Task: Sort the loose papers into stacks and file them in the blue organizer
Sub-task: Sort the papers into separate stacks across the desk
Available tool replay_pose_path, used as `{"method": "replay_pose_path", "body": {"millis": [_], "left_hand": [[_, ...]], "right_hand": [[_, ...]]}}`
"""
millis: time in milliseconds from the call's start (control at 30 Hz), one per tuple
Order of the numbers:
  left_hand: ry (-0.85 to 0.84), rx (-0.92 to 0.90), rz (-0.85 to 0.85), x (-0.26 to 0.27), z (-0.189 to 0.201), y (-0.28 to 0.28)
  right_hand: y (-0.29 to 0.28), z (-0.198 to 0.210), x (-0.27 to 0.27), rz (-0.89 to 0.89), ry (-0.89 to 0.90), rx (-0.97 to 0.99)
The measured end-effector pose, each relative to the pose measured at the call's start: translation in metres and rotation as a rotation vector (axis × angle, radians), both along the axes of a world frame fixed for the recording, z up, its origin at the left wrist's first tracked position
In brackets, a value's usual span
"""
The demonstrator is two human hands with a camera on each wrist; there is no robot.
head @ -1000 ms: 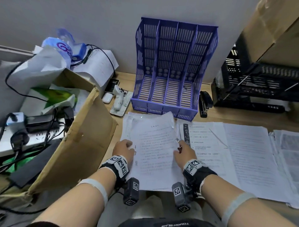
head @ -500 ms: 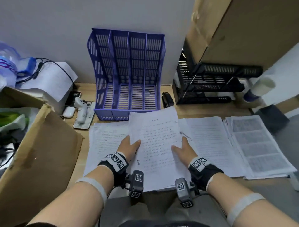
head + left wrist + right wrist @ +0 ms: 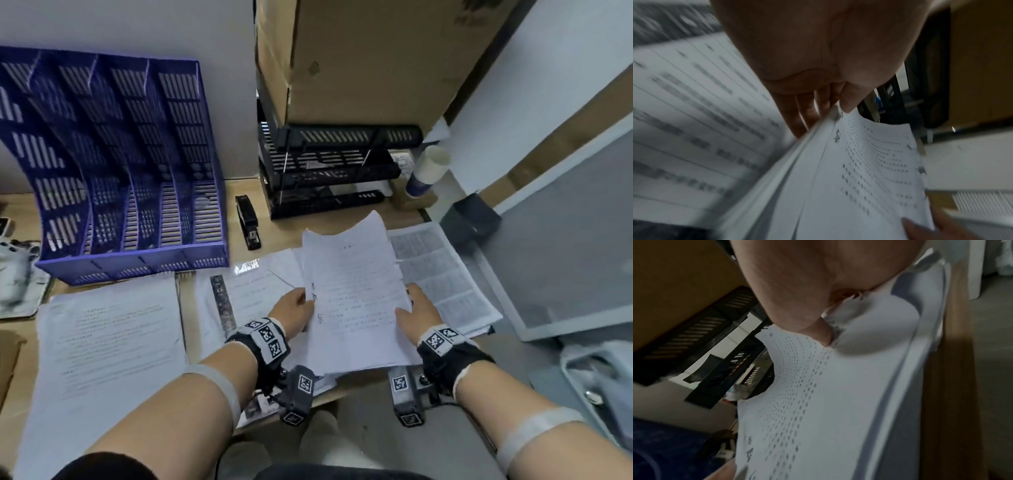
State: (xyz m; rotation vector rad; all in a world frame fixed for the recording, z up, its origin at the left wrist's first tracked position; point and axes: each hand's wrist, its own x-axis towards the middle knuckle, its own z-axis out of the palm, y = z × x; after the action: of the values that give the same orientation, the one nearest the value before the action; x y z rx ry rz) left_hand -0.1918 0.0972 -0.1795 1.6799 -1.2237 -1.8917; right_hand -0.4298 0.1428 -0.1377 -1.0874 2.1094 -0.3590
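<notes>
A sheaf of printed white papers [image 3: 352, 298] hangs above the desk between my hands. My left hand [image 3: 294, 306] pinches its left edge, thumb on top and fingers beneath, as the left wrist view shows [image 3: 836, 104]. My right hand [image 3: 416, 313] pinches the right edge, thumb pressing the top sheet [image 3: 824, 335]. The blue organizer [image 3: 113, 171] stands empty at the back left against the wall. More paper piles lie on the desk: one at the left [image 3: 106, 339], one in the middle [image 3: 253, 291], one at the right [image 3: 442, 274] under the held sheaf.
A black stapler [image 3: 248, 222] lies just right of the organizer. Black stacked trays [image 3: 329, 171] carry cardboard boxes [image 3: 359, 58] at the back. A paper cup [image 3: 426, 171] stands beside them. The desk's right edge drops to grey floor; a dark bin [image 3: 469, 219] sits there.
Both hands have lifted the sheaf off the left pile and carried it to the right, over the right-hand pile. My head has turned right, so the organizer now sits at the left.
</notes>
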Motion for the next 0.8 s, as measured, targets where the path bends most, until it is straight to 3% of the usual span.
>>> {"method": "replay_pose_path", "body": {"millis": [100,233,433,633,733,800], "left_hand": [[0.036,0.091,-0.075,-0.029,-0.001,0.002],[0.011,0.150,-0.054,-0.043,-0.005,-0.002],[-0.194,0.143,-0.017,-0.028,-0.010,-0.016],[-0.153,0.114,0.156,-0.006,0.003,-0.007],[-0.065,0.082,0.278,0.019,0.005,-0.001],[-0.091,0.028,0.358,0.048,0.001,0.006]], "right_hand": [[-0.004,0.001,-0.029,-0.011,0.020,-0.010],[-0.015,-0.008,-0.047,0.050,0.009,0.006],[-0.032,-0.032,-0.044,0.163,-0.014,0.053],[-0.035,-0.040,-0.022,0.157,0.065,0.150],[-0.037,-0.031,0.001,0.104,0.294,0.123],[-0.038,-0.026,0.026,0.098,0.317,0.058]]}}
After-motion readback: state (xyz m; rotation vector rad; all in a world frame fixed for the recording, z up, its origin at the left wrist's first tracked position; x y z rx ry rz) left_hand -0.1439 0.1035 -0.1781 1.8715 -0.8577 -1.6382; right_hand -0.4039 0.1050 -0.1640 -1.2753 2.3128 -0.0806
